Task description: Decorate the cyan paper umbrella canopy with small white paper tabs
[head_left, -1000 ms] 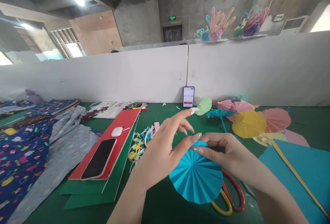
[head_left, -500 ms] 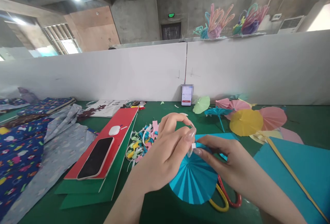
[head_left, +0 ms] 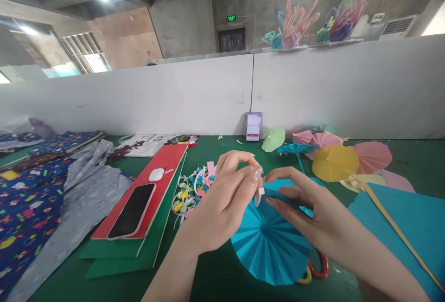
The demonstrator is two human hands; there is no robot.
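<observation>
Pleated blue disc (head_left: pixel 269 253), five o'clock in view: pinched near twelve by right hand (head_left: pixel 308 200). White square (head_left: pixel 262 191): pinched by left hand (head_left: pixel 225 200). Possible faults: square dropped through fingertip slip; pleats crushed by overgripping.

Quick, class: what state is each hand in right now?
Left hand: closed; whether it grips the small white square cannot be told.
Right hand: closed, holding the pleated blue paper disc.

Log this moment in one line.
left hand: fingertips at small white piece | right hand: holding pleated blue disc | red handle: partly behind disc
</observation>
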